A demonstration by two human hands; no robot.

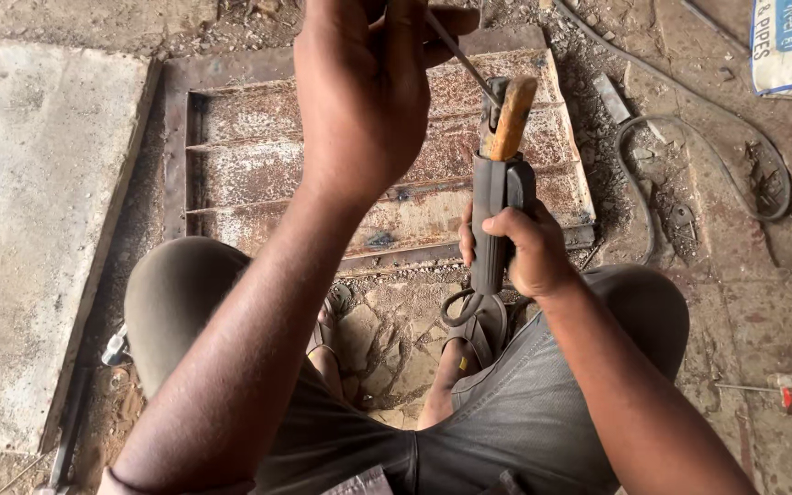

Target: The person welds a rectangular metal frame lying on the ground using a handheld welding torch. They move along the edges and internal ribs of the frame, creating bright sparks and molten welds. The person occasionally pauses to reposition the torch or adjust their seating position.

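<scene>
Loading a rod into the holder, squatting over the rusty panel.

Your right hand (522, 247) is wrapped tight round the electrode holder (497, 197), upright just above your knees; farther out, your left hand (364, 92) pinches the welding rod (460, 57) into its clamp. If the rod seats crooked, it could slip out onto the rusty metal panel (249, 156).

Above the right hand's (522, 246) grip on the electrode holder (497, 197), the left hand (368, 82) with the thin rod (462, 57) closes the way. To the right of the grip, a looped cable (689, 156) lies on the floor — beyond it, bare ground. Below the grip the knees and sandalled feet (469, 339) block passage. To the left, the rusty ribbed metal panel (258, 156) lies flat and open.
</scene>
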